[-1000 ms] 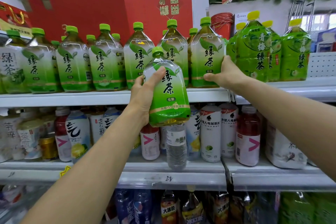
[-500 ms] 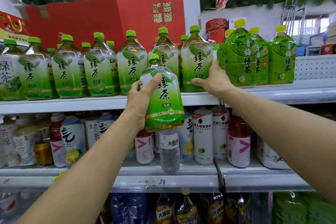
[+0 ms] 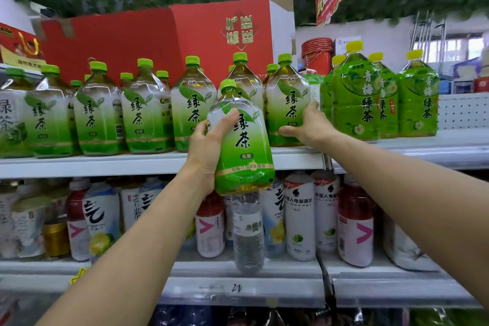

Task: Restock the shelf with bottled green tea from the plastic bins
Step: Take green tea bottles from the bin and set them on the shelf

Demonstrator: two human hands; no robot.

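Centre frame: left hand, fingers curled around it, holds bottle upright before shelf. Right hand fingers grip shelved bottle.

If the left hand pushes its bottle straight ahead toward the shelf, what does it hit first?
Probably the shelf bottle right behind it: the left hand holds its bottle in front of that one, low against the shelf edge. Depth is unclear, so the edge could catch first.
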